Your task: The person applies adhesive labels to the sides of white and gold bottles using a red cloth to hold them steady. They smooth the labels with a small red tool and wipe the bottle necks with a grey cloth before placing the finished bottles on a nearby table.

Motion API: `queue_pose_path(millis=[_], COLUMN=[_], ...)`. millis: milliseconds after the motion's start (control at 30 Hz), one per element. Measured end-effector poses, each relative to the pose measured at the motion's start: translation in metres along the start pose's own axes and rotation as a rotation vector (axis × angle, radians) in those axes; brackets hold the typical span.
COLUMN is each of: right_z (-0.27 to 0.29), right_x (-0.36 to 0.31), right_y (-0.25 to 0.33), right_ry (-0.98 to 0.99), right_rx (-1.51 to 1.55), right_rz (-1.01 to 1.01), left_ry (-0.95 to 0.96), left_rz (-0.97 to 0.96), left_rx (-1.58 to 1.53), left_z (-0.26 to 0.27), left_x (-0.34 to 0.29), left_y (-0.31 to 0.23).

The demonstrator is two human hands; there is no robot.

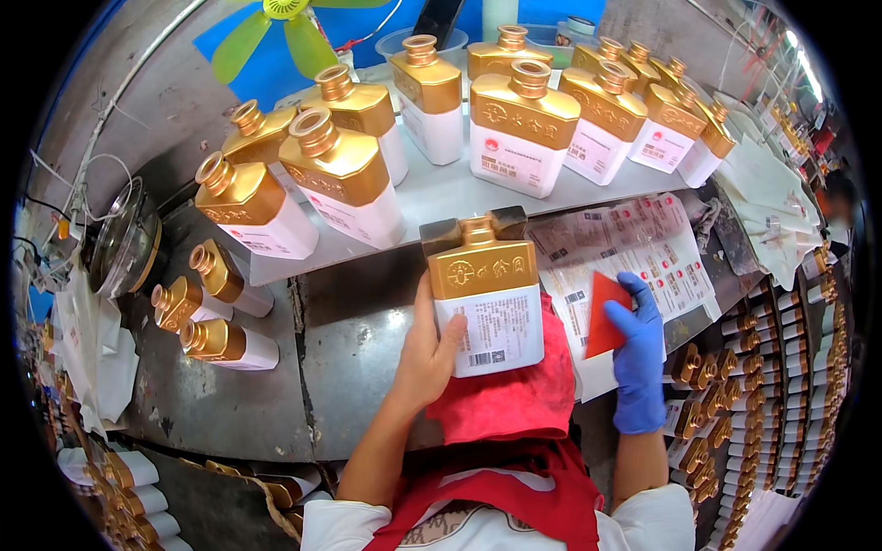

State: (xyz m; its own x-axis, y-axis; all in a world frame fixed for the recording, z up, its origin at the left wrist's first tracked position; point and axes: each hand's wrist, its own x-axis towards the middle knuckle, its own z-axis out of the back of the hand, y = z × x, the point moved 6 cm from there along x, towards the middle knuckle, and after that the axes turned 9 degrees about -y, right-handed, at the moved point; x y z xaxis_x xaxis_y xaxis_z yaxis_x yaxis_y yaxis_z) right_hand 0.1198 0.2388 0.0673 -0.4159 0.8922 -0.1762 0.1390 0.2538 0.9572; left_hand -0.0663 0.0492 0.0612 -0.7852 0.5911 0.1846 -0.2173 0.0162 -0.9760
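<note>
- While the bottle point(487, 317) stands upright over the red cloth point(501, 404), the left hand point(427, 354) grips it from the left; whether its base rests on the cloth or hangs clear, I cannot tell.
- If that one-sided grip loosened, the smooth bottle could tilt or slip; a thumb pressing across the printed face might also smear or crease it.
- The bottle lies against the left palm, thumb over the white front's left edge, other fingers mostly hidden behind.
- The right hand point(638, 344), blue-gloved, pinches a flat red piece point(604, 317), which projects leftward from the fingers, apart from the bottle; a careless swing might let its edge scrape the print.
- Beyond, the label sheet point(666, 262) lies partly behind the red piece, so brushing it could shift it.
- Farther left, three bottles point(234, 344) sit close together on the metal bench point(354, 367).
- Farthest, more gold-topped bottles point(524, 129) line the pale shelf point(436, 193), before a green fan point(308, 41).
</note>
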Motion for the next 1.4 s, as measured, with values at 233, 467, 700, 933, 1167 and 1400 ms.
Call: queue_pose_path(millis=[233, 467, 700, 933, 1167, 1400], right_z=[-0.129, -0.051, -0.103, -0.087, -0.124, -0.108], right_x=[-0.079, -0.034, -0.028, -0.096, -0.054, -0.095], right_y=[0.002, 0.005, 0.049, 0.003, 0.038, -0.001], right_ry=[0.221, -0.053, 0.177, 0.735, 0.498, 0.767], right_rx=[-0.878, -0.962, -0.616, -0.861, -0.719, -0.958], right_rz=[0.595, 0.599, 0.884, 1.076, 1.201, 1.04], left_ry=[0.062, 0.011, -0.092, 0.12, 0.145, 0.144], left_rz=[-0.101, 0.012, 0.076, 0.128, 0.079, 0.218], left_rx=[0.004, -0.019, -0.03, -0.133, -0.195, -0.375], left_z=[-0.002, 0.001, -0.001, 0.005, 0.012, 0.014], left_x=[-0.002, -0.005, 0.001, 0.0, -0.001, -0.017], left_y=[0.0, 0.003, 0.016, 0.014, 0.024, 0.043])
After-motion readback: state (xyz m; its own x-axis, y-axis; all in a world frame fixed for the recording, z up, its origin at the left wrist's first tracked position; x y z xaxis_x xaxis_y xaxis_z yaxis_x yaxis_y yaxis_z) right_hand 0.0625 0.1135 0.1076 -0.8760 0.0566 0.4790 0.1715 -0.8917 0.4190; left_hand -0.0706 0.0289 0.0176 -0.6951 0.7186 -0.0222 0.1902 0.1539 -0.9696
